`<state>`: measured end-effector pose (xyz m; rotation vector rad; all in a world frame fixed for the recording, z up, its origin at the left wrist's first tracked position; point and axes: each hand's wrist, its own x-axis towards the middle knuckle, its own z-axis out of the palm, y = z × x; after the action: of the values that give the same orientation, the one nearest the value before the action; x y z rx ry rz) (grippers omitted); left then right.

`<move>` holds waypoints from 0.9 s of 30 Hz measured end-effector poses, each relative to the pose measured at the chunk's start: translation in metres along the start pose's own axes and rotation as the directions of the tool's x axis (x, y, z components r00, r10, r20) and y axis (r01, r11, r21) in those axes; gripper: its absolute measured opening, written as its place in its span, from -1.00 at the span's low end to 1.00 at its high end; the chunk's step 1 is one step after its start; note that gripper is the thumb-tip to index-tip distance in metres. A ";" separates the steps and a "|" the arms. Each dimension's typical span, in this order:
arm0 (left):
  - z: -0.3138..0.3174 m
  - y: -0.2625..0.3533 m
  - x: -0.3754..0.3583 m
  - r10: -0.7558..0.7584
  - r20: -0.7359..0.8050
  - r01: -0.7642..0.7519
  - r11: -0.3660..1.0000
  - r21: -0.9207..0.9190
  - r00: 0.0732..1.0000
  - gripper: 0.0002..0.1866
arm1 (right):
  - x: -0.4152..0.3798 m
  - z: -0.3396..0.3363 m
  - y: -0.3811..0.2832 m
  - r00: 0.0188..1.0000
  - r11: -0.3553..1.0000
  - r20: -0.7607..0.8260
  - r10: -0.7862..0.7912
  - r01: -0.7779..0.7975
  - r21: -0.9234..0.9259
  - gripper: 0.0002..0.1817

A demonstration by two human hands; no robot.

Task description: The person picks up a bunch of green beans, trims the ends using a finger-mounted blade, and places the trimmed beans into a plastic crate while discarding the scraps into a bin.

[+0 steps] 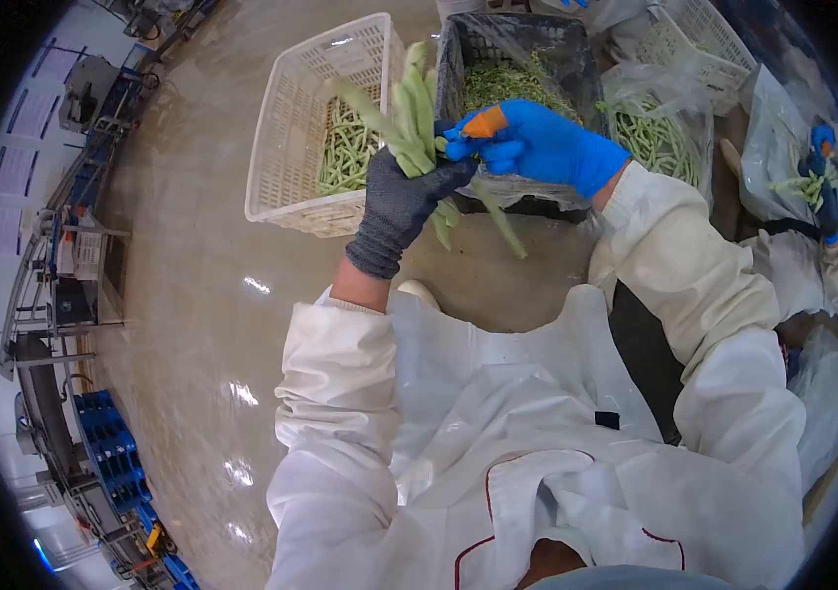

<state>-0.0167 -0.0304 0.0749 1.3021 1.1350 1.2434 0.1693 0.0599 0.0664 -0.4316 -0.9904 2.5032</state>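
My left hand [409, 202], in a dark grey knit glove, is closed round a bunch of long flat green beans [417, 103]. The pods stick up above the fist, and a few hang out below it. My right hand [537, 147] wears a blue glove with an orange cover [485, 122] on one digit. Its fingers are pinched together right beside the bunch, at the left fist; I cannot tell what is between them. Both hands are held in front of a black crate [522, 34] lined with clear plastic and containing green trimmings [522, 87].
A white basket [281, 128] of short bean pieces [348, 147] stands left of the crate. To the right is a clear bag of beans [653, 133]. Another person's gloved hand [817, 177] holds beans at far right. Machinery [75, 246] and blue bins [109, 433] line the left wall.
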 end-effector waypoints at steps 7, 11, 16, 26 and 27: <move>-0.008 0.008 -0.004 -0.009 -0.013 0.008 0.997 -0.081 1.000 -0.66 | -0.009 0.006 -0.005 0.938 0.742 0.216 -0.270 0.345 -0.575 -0.74; -0.018 0.010 0.002 0.017 -0.124 -0.029 0.995 -0.099 0.992 -0.74 | -0.010 -0.009 -0.014 0.965 0.965 0.236 -0.114 0.164 -0.204 -0.74; -0.079 0.018 0.016 -0.015 -0.417 -0.117 0.950 -0.290 0.909 -0.84 | -0.035 -0.013 -0.027 0.883 0.791 0.057 -0.466 0.445 -0.419 -0.68; -0.210 -0.030 0.026 -0.279 -0.828 -0.270 0.853 -0.446 0.486 -0.71 | -0.079 -0.080 -0.093 0.613 0.237 0.387 -0.689 0.695 -0.679 -0.67; -0.211 -0.033 0.028 -0.306 -0.763 -0.230 0.832 -0.505 0.570 -0.74 | -0.075 -0.083 -0.097 0.746 0.453 0.161 -0.646 0.544 -0.706 -0.67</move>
<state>-0.2265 0.0091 0.0462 0.1561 1.2379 2.0646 0.2947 0.1359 0.0867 -0.3611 -1.7085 1.3405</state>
